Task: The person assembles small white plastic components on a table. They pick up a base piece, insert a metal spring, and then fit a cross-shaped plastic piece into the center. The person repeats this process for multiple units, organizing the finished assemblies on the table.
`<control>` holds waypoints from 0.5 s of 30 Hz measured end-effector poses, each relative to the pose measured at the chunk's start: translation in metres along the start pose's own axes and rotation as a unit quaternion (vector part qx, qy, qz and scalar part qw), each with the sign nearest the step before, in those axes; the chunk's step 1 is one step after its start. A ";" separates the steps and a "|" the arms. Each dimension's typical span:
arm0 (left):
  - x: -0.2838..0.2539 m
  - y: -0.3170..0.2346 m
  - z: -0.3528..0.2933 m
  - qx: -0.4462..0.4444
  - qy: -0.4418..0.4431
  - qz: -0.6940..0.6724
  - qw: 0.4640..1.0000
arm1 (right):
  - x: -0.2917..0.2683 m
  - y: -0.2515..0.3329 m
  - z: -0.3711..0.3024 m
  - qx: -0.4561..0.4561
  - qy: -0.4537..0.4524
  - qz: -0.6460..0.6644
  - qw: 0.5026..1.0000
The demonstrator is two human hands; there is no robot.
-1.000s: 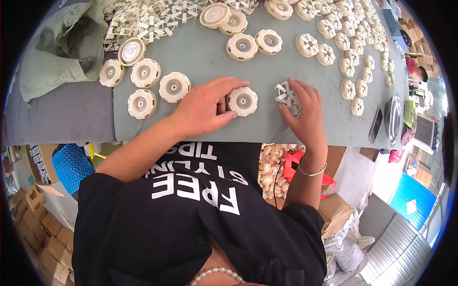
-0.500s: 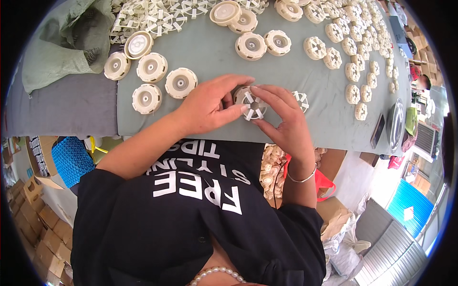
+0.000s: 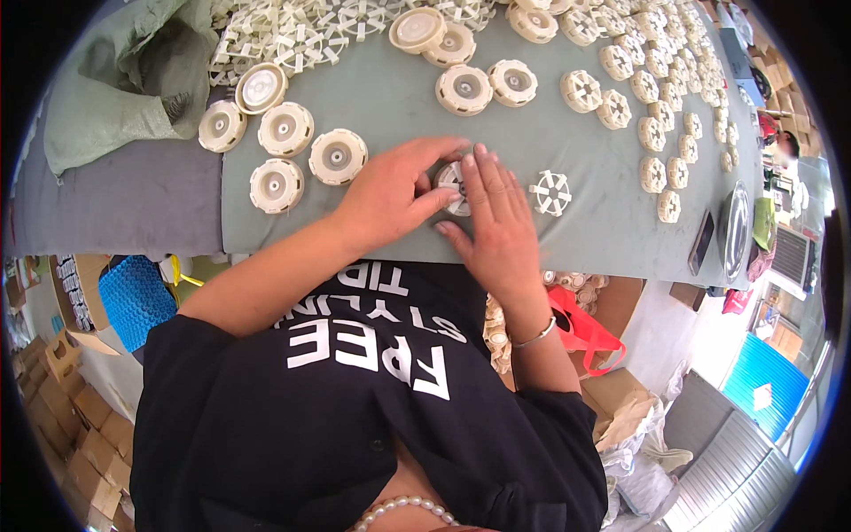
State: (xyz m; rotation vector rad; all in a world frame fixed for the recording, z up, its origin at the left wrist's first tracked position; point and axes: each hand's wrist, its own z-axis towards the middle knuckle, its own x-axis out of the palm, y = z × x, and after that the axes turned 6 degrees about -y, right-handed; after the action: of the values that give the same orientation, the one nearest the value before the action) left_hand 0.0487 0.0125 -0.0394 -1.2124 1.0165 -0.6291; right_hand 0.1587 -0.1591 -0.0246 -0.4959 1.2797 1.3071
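My left hand [image 3: 383, 197] is curled round the left side of a cream round plastic housing [image 3: 453, 181], with its thumb at the rim near me. White spokes show on top of the housing. Over its right part lies my right hand [image 3: 498, 217], fingers stretched out and close together, pressing on top and hiding much of it. The right thumb points out to the left at the near side. Just right of that hand, a loose white spoked ring [image 3: 551, 193] lies flat on the grey-green cloth [image 3: 399, 97].
Several round cream housings, among them one [image 3: 338, 156], stand left and behind. A heap of white spoked rings [image 3: 292, 31] lies at the back. Many spoked housings [image 3: 651, 133] spread over the right. A green sack [image 3: 115, 97], a phone [image 3: 701, 241] and a metal tray [image 3: 735, 232] flank them.
My right hand has moved left from gripping the housing's edge to lying flat over it, fingers straightened. The loose spoked ring has come into full view. My left hand stays put.
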 end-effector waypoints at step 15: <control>0.016 -0.005 0.072 0.062 -0.113 0.257 0.958 | -0.060 -0.072 -0.018 0.233 -0.007 0.099 0.967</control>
State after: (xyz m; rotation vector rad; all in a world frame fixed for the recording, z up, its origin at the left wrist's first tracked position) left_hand 0.1199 0.0307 -0.0379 -0.8362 1.0262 -0.1387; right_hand 0.2294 -0.2203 -0.0037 -0.0262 1.5961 1.1154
